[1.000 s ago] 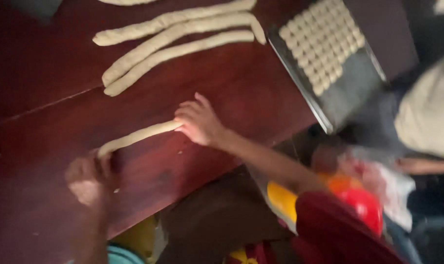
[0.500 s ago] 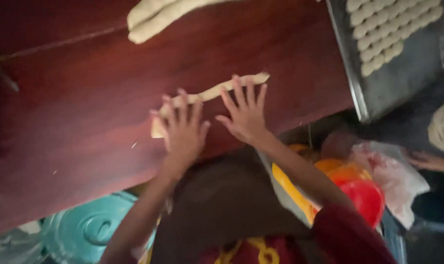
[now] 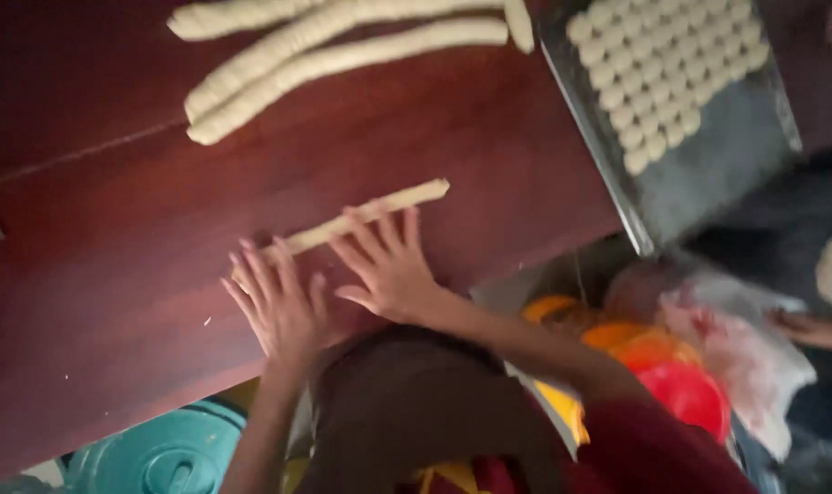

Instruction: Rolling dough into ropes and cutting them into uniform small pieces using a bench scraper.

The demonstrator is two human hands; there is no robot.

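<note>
A thin pale rope of dough (image 3: 407, 200) lies slanted on the dark red wooden table (image 3: 114, 265). My left hand (image 3: 283, 306) is flat with fingers spread, its fingertips at the rope's lower left end. My right hand (image 3: 388, 265) is also flat and spread, its fingertips resting on the rope's middle. Neither hand grips anything. The rope's right end sticks out past my right fingers.
Several thicker dough ropes (image 3: 343, 50) lie at the table's far side. A metal tray (image 3: 727, 155) at the upper right carries rows of small dough pieces (image 3: 663, 69). A teal lid (image 3: 164, 453) and a red and orange object (image 3: 681, 393) sit below the table edge.
Both hands have come together over the dough rope and slid back toward me, palms flat; the rope is thinner and straighter. The view has shifted, so the tray and thick ropes show more.
</note>
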